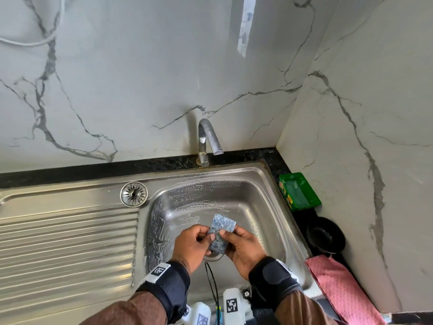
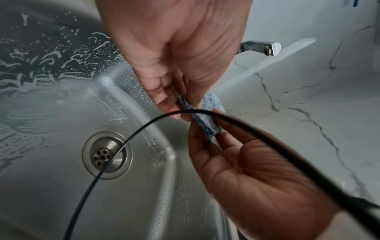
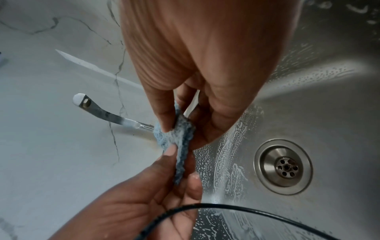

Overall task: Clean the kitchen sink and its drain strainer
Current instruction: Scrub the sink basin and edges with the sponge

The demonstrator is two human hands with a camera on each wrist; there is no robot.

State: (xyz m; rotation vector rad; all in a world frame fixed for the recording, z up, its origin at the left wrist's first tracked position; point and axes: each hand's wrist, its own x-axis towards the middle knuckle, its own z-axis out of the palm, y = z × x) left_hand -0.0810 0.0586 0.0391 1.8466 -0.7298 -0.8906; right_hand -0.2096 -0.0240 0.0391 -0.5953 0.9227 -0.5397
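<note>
Over the soapy steel sink basin (image 1: 262, 198), both hands hold a small blue-grey scrub pad (image 1: 222, 225). My left hand (image 1: 207, 235) pinches the pad's left lower edge, and my right hand (image 1: 226, 233) pinches its right side. In the left wrist view the left fingers (image 2: 172, 104) and the right hand (image 2: 246, 162) grip the pad (image 2: 205, 123) edge-on. The right wrist view shows the same pad (image 3: 183, 146). The drain strainer (image 1: 134, 194) lies out on the drainboard corner. Below the hands, the open drain (image 2: 107, 155) (image 3: 284, 166) has suds streaked around it.
A curved tap (image 1: 206, 139) stands behind the basin. Right of the sink sit a green soap box (image 1: 298, 191), a black bowl (image 1: 326, 234) and a pink cloth (image 1: 339, 287). A ribbed drainboard (image 1: 70, 242) lies to the left. A thin black cable (image 2: 144, 123) hangs under the wrists.
</note>
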